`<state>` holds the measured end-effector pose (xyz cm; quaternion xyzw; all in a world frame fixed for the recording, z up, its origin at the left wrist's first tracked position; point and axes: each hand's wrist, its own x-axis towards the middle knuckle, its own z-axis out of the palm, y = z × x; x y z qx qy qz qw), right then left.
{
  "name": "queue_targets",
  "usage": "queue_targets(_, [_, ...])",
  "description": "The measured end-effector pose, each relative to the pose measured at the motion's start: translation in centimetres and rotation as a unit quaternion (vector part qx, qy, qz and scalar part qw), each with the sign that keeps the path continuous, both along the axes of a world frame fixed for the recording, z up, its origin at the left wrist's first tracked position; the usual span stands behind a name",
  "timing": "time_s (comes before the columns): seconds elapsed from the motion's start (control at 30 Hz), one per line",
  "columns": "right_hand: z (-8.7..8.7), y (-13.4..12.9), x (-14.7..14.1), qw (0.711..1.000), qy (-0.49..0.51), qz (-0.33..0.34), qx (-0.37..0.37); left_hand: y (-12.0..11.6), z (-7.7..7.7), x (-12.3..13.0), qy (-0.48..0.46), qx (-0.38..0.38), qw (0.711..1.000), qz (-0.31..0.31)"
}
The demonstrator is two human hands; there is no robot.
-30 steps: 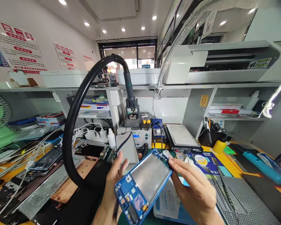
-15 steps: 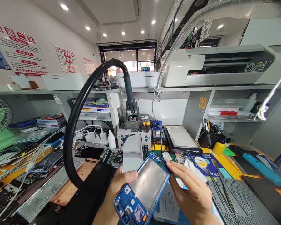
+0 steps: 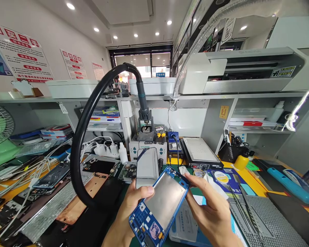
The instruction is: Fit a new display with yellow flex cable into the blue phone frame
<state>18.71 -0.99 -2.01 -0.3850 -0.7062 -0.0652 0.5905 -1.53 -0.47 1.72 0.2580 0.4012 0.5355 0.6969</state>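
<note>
A blue phone frame with a bare silvery inner plate is held tilted above the bench. My left hand grips its left edge, with the thumb over the plate. On the upper right corner and right edge, my right hand has its fingers and thumb closed. Small boards and parts show at the frame's lower end. Just behind stands a phone screen panel, its glossy face reflecting light. The panel's lower end passes behind my left hand, and I cannot tell whether those fingers also hold it.
A black hose arches on the left from a hot-air station. Phone parts and a copper-coloured plate lie left. Tweezers rest on a perforated mat at right, near a heating plate and yellow bottle.
The blue frame and both hands have shifted slightly, the frame a little right and down. The screen panel has moved slightly right, and the reflection on it differs. Both grips stay the same.
</note>
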Motion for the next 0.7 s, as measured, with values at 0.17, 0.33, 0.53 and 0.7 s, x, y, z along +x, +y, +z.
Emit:
queue_targets(0.17, [0.2,0.2,-0.1,1.0,0.003,0.008,-0.01,0.1,-0.2,0.0,-0.015,-0.008,1.0,-0.008])
queue_targets(0.33, [0.2,0.1,0.1,1.0,-0.008,0.019,0.001,0.0,-0.5,-0.2,-0.006,-0.016,1.0,-0.007])
queue_targets(0.53, [0.1,0.1,0.2,0.999,0.014,0.028,-0.003,0.2,-1.1,-0.3,-0.026,0.028,0.998,-0.044])
queue_targets(0.7, [-0.3,0.0,0.3,0.996,0.059,0.05,-0.038,0.0,-0.9,0.0,-0.058,0.056,0.995,-0.051])
